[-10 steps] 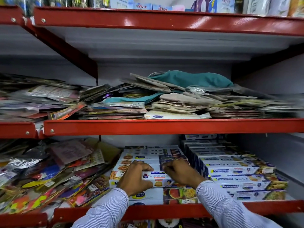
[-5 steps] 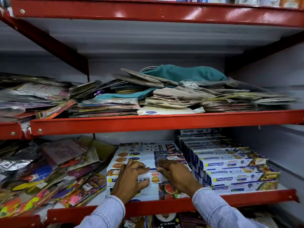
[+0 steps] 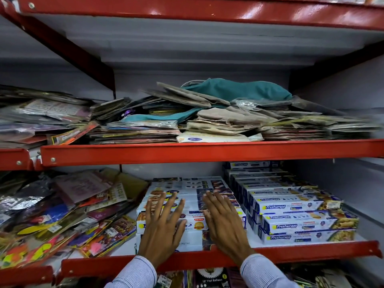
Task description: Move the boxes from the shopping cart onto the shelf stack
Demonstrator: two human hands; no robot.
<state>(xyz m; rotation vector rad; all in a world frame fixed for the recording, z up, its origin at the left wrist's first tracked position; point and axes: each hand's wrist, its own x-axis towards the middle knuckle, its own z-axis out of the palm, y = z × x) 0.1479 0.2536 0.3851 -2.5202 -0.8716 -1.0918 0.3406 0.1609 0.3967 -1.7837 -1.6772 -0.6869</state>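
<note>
A stack of long white foil-wrap boxes (image 3: pixel 193 201) lies on the lower red shelf (image 3: pixel 311 251), in its middle. My left hand (image 3: pixel 163 225) rests flat on the front of the stack, fingers spread. My right hand (image 3: pixel 224 223) lies flat beside it on the same boxes, fingers apart as well. Neither hand grips a box. To the right stands a second, stepped stack of Freshwrapp boxes (image 3: pixel 299 217). The shopping cart is out of view.
Loose colourful packets (image 3: pixel 62 217) are heaped on the left of the lower shelf. The shelf above (image 3: pixel 207 151) holds piles of flat packets and a teal cloth bag (image 3: pixel 239 90). More goods show below the lower shelf.
Both hands have opened from curled fingers on the front box to flat, spread palms on the stack. The view has come closer to the shelf.
</note>
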